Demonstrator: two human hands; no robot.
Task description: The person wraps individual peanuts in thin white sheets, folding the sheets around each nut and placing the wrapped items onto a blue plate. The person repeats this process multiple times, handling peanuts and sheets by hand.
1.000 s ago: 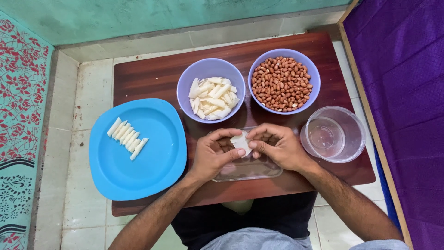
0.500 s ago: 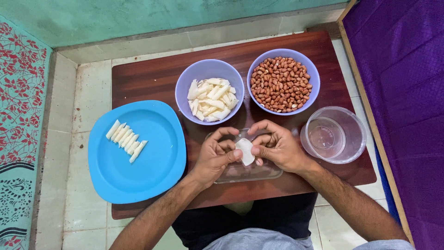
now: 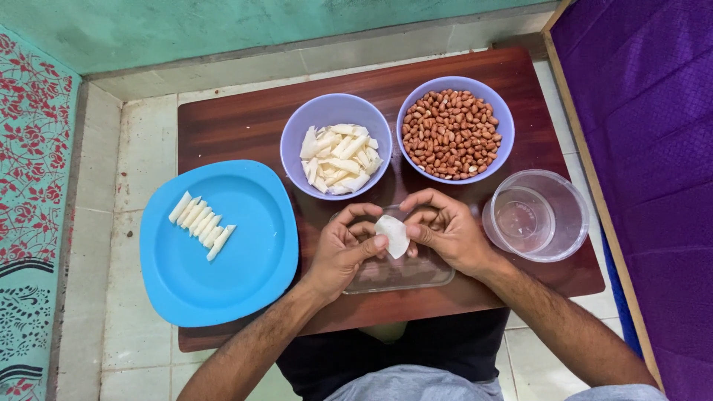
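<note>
Both hands are up over the middle of a low dark-brown wooden table [image 3: 245, 119], working on one small white piece [image 3: 393, 235], looks like a thin, flat, pale wrapper or slice, can't tell exactly what it's made of. Left hand [image 3: 343, 249] has thumb + fingertips pinched on its left edge, right hand [image 3: 444, 232] pinches the right side, fingers of both curled in tight w/ the piece between them. So neither hand is spread, both closed on that same white bit.

Right under the hands there's a clear shallow dish [image 3: 405, 273], mostly hidden by the knuckles, can't see what's in it.

Behind the hands, 2 lilac plastic bowls side by side: left bowl [image 3: 336, 111] holds a heap of white strips [image 3: 339, 157], same pale color as the piece being held. Right bowl [image 3: 454, 87] is full of red-brown peanuts [image 3: 451, 134], skins on. The bowls sit just beside each other, nearly touching.

To the right of the right hand, a clear round plastic container [image 3: 536, 216], looks like it has some water in it but not 100% sure.

On the left, a big blue plate [image 3: 223, 282] hangs a bit off the table edge. On its upper left part a neat row of small white rolled pieces [image 3: 200, 223] lies touching one another in a slanted line.

Floor around is pale tile, green wall up top, purple cloth [image 3: 639, 111] along the right side, patterned red/teal fabric [image 3: 33, 148] on the left.
</note>
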